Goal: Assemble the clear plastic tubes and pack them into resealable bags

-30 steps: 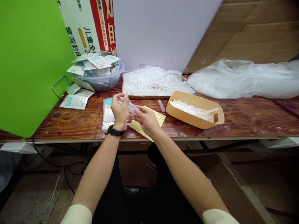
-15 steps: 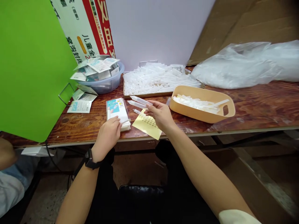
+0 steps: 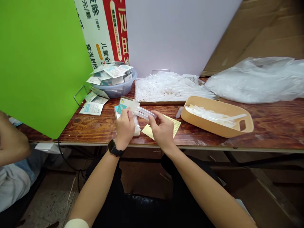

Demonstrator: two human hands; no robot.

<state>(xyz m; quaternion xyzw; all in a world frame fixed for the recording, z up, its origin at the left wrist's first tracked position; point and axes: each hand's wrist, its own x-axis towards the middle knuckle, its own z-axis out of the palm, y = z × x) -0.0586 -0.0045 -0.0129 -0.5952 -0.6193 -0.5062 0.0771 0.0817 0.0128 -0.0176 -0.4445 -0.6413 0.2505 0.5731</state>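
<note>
My left hand (image 3: 125, 129) pinches a clear printed packet (image 3: 128, 103), raised above the stack of similar packets (image 3: 137, 127) on the table. In my right hand (image 3: 164, 130) are several slim clear plastic tubes (image 3: 145, 113), gripped by their right ends. The tubes' far tips meet the packet's edge near my left fingers; whether they are inside it I cannot tell. Beneath my right hand lies a yellow sheet of small round stickers (image 3: 176, 125), partly covered by the hand.
A tan basket (image 3: 213, 130) of white strips stands on the right, a small clear piece (image 3: 179, 112) beside it. Behind are a tray (image 3: 163, 103) heaped with clear tubes, a blue bowl (image 3: 116, 92) of filled packets and a plastic bag (image 3: 256, 83). Another person's arm (image 3: 14, 142) shows at left.
My left hand has lifted a packet off the stack. My right hand has brought the tubes to the packet's edge. The view has shifted, so the table things appear further right.
</note>
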